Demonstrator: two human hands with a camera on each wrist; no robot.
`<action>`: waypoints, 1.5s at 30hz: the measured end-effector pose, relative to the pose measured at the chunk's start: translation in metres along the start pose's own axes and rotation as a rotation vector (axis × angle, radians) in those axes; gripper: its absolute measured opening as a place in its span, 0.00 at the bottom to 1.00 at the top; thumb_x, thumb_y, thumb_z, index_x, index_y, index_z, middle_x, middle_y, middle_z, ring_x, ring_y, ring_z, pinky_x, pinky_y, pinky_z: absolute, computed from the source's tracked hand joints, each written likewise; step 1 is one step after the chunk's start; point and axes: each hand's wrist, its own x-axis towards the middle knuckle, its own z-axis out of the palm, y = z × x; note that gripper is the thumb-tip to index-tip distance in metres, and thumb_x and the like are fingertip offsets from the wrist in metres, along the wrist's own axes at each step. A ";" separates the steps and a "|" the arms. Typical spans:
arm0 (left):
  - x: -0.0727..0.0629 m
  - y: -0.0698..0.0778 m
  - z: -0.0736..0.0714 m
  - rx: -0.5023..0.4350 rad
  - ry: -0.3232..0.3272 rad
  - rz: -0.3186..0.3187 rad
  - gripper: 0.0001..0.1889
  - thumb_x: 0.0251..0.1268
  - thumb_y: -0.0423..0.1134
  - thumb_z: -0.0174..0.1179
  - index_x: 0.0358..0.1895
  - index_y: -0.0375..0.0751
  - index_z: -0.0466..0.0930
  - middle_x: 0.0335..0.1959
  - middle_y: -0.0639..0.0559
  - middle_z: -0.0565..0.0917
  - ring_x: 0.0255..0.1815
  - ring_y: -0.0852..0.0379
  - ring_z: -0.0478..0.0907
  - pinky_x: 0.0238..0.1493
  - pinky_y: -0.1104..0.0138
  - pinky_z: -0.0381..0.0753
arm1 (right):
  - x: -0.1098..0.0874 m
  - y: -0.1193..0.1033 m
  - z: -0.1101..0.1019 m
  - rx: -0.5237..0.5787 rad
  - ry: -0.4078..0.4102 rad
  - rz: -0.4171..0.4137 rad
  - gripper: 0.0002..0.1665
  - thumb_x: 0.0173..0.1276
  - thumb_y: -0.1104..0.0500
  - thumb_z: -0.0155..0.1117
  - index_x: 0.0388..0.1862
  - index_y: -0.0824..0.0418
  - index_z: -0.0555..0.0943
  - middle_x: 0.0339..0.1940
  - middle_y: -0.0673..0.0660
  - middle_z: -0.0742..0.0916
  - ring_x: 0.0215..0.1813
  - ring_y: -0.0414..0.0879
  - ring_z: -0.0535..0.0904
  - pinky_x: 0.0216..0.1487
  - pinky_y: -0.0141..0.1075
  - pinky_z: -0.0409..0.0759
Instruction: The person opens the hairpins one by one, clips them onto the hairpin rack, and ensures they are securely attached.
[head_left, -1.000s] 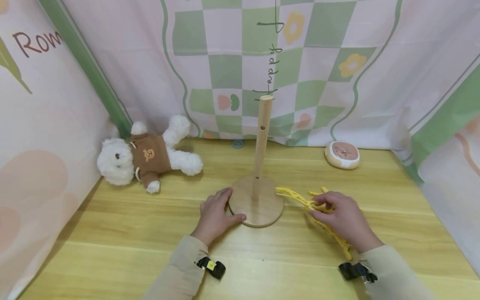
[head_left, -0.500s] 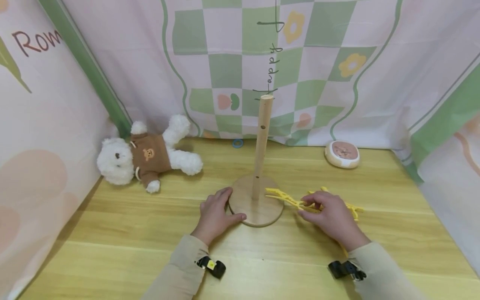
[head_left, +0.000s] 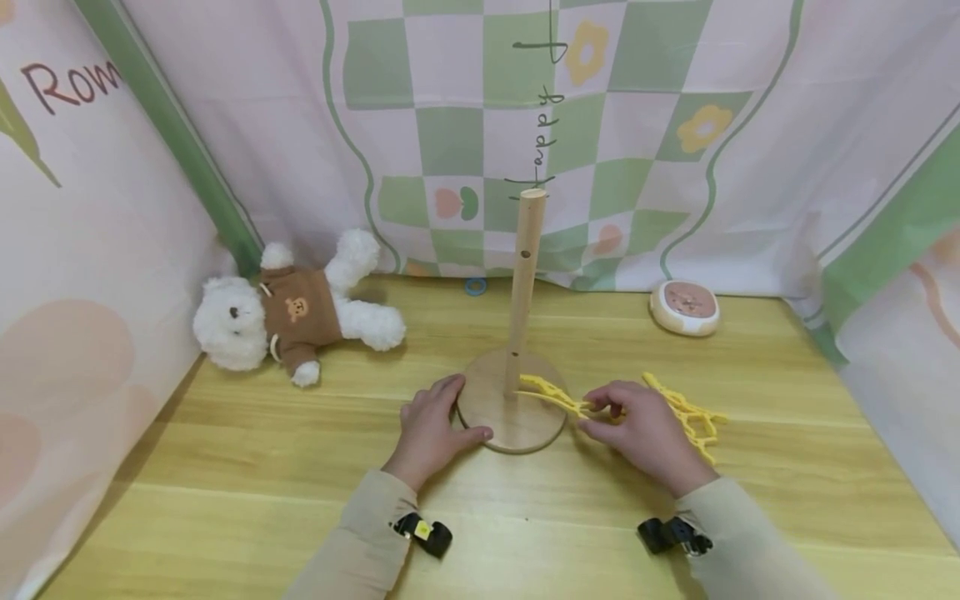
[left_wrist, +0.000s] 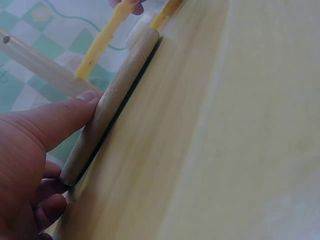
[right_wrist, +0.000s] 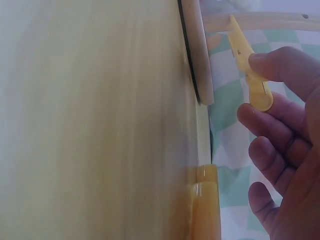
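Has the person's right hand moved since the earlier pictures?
Yes: in the head view, the right hand has moved left, closer to the unmoved wooden post.

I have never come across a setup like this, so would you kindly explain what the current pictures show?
There is no machine here, only a person's two bare hands. The wide picture comes from a camera worn on the head; the two closer ones come from wrist cameras. The left hand holds the edge of a round base with an upright post. The right hand pinches a yellow piece. More yellow pieces, a plush toy, a blue ring and a rounded white-and-pink item lie on the wooden tabletop.
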 end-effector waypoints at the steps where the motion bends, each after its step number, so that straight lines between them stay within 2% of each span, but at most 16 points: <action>1: 0.000 0.000 0.000 -0.002 0.001 0.003 0.49 0.52 0.59 0.75 0.75 0.40 0.65 0.75 0.44 0.67 0.67 0.40 0.67 0.61 0.46 0.59 | 0.000 -0.001 0.000 0.001 -0.002 0.005 0.14 0.57 0.56 0.79 0.41 0.57 0.87 0.34 0.47 0.86 0.36 0.43 0.76 0.36 0.37 0.75; 12: 0.000 0.000 0.000 0.010 0.004 0.006 0.49 0.51 0.59 0.75 0.75 0.40 0.65 0.75 0.44 0.68 0.67 0.40 0.67 0.62 0.44 0.58 | 0.006 -0.005 0.006 -0.006 0.006 -0.001 0.15 0.56 0.56 0.80 0.42 0.58 0.88 0.32 0.47 0.86 0.35 0.43 0.77 0.37 0.39 0.76; 22: 0.000 0.000 0.000 -0.002 0.002 0.000 0.49 0.52 0.58 0.74 0.75 0.42 0.65 0.75 0.46 0.67 0.67 0.40 0.67 0.63 0.45 0.58 | 0.008 -0.009 0.007 -0.031 -0.025 0.026 0.15 0.59 0.55 0.77 0.45 0.58 0.88 0.34 0.47 0.85 0.35 0.43 0.76 0.36 0.39 0.75; 30: 0.000 0.000 -0.001 -0.007 -0.001 0.002 0.49 0.51 0.58 0.75 0.75 0.40 0.65 0.74 0.44 0.68 0.66 0.40 0.68 0.62 0.44 0.58 | 0.012 -0.012 0.012 0.012 -0.012 0.000 0.14 0.59 0.57 0.78 0.43 0.58 0.88 0.34 0.49 0.86 0.35 0.43 0.77 0.35 0.37 0.75; 37: 0.001 0.003 -0.001 -0.012 0.000 -0.003 0.49 0.51 0.58 0.76 0.75 0.41 0.65 0.75 0.45 0.68 0.67 0.40 0.67 0.63 0.44 0.57 | 0.014 -0.014 0.012 0.030 -0.021 0.043 0.14 0.60 0.56 0.78 0.43 0.58 0.88 0.34 0.50 0.86 0.35 0.43 0.77 0.33 0.37 0.75; 45: 0.000 -0.001 0.002 -0.010 0.005 -0.002 0.49 0.51 0.58 0.75 0.75 0.42 0.65 0.74 0.46 0.68 0.66 0.41 0.68 0.61 0.46 0.58 | 0.013 -0.015 0.014 0.096 -0.051 0.120 0.16 0.62 0.57 0.76 0.47 0.60 0.87 0.39 0.51 0.87 0.42 0.45 0.84 0.42 0.41 0.83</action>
